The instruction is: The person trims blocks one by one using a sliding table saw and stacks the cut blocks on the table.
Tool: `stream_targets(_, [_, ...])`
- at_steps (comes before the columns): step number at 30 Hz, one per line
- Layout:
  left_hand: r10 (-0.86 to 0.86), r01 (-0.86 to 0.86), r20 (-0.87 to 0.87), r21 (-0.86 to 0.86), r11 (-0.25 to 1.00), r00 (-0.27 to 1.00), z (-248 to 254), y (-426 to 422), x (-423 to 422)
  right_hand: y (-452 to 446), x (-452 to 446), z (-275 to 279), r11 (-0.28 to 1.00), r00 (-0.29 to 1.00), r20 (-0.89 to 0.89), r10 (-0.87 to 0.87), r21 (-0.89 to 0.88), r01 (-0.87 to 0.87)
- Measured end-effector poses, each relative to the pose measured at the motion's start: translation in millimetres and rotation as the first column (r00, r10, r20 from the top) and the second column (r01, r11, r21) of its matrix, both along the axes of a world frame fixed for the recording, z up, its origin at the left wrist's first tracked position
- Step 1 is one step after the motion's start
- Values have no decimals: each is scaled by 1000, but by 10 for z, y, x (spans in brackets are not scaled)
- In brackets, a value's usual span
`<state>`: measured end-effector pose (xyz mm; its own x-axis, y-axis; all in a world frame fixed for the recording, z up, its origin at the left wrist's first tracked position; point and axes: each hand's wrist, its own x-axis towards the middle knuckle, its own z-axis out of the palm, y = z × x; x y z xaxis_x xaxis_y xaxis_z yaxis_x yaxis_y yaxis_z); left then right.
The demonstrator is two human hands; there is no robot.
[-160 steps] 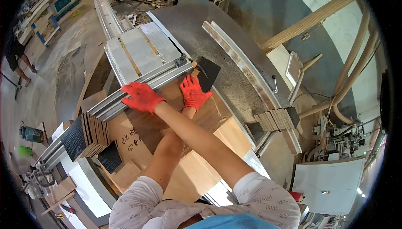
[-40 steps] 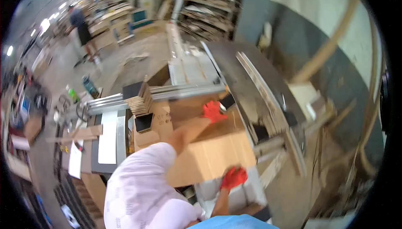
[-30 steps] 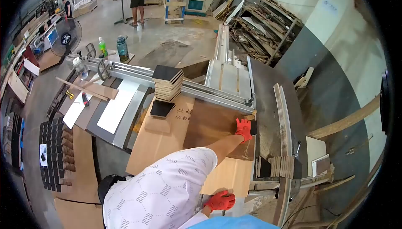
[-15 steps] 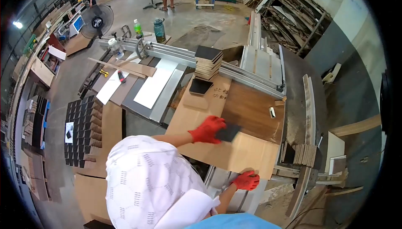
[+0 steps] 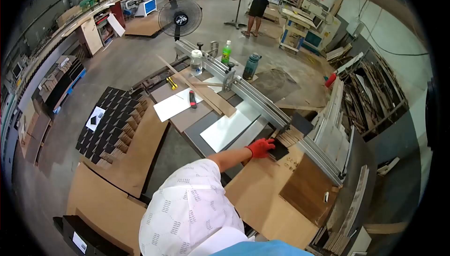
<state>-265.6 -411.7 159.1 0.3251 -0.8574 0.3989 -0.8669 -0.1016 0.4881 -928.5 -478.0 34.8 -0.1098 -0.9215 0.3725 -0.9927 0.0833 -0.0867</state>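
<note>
My left hand [image 5: 261, 148], in a red glove, is at a small black-faced board [image 5: 280, 150]. Its fingers close on the near edge of that board. Right behind stands a stack of similar boards [image 5: 290, 136] with pale edges and a dark top. Both rest on a light wood panel [image 5: 262, 188] that has handwriting near the stack. A dark brown panel [image 5: 307, 188] adjoins it on the right, with a small white object [image 5: 326, 197] on top. My right hand is out of view.
A metal fence rail [image 5: 253, 99] crosses behind the stack. Bottles [image 5: 196, 63], a red-black tool [image 5: 192, 99] and white panels [image 5: 229, 125] lie to the left. Many black boards [image 5: 112, 120] are laid out in rows at far left. A fan [image 5: 180, 19] and two people stand beyond.
My left hand has moved with a dark board from the middle of the light panel to beside the stack. My right hand has left view. The camera view has turned.
</note>
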Motion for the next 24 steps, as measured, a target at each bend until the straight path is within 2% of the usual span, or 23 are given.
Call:
stream_targets(1, [35,-34,-25,16,999,999,40,27,-56,-28,-80,-187,995,996,-77,44,91,-37])
stream_targets(2, [42,-42,1,-15,999,999,-13,30,-76,-9,-121,-261,974,967,-206,150,201,-108])
stream_targets(3, [49,-49,-46,0,999,998,38,73,-53,70,-171,-317,934,911,-320,260,322,-153])
stream_targets(5, [26,-19,-143,46,999,989,61,95,-113,549,341,115,955,977,-4,215,211,-209])
stream_targets(6, [-6,17,47,-235,972,999,-44,93,-63,939,625,440,967,959,199,201,114,-227])
stream_targets(7, [-40,52,40,-338,940,998,-60,110,-18,1356,918,734,975,915,356,190,39,-218])
stream_targets(8, [16,6,70,-302,953,997,22,119,-47,1753,1204,982,982,865,473,170,-6,-190])
stream_targets(10, [139,-132,12,-225,965,990,-120,98,-204,2462,1653,1380,994,823,558,106,-32,-106])
stream_targets(11, [33,-44,-48,-252,967,998,-101,169,-390,2726,1778,1494,984,941,286,179,-34,-177])
stream_targets(12, [-77,44,-108,-279,959,991,-81,231,-623,2965,1896,1797,976,879,473,64,155,-154])
stream_targets(13, [-185,127,-168,-307,943,968,-60,306,-904,3402,1916,1544,995,901,429,63,45,-91])
stream_targets(14, [-338,249,-263,-319,914,904,253,447,-1102,3815,1986,1516,980,894,441,-75,197,-14])
stream_targets(16, [-456,427,-106,-219,877,884,352,536,-1467,4550,2185,1404,918,814,454,-363,325,228])
stream_targets(17, [-450,471,176,-107,876,876,293,600,-1550,4819,2290,1363,875,770,423,-477,315,368])
stream_targets(18, [-591,592,54,-149,792,805,167,639,-1620,5115,2400,1345,820,694,437,-573,322,474])
stream_targets(21, [-798,794,-16,-92,601,602,255,876,-2176,5657,2353,1369,619,412,527,-743,308,722])
stream_targets(22, [-855,845,-55,-135,518,516,273,881,-2277,5745,2360,1440,536,306,560,-770,307,787])
stream_targets(23, [-877,869,-35,-121,480,479,290,879,-2344,5826,2265,1383,431,206,518,-830,360,828])
stream_targets(24, [-894,888,-10,-116,445,447,292,908,-2417,5912,2121,1268,439,224,584,-780,256,861])
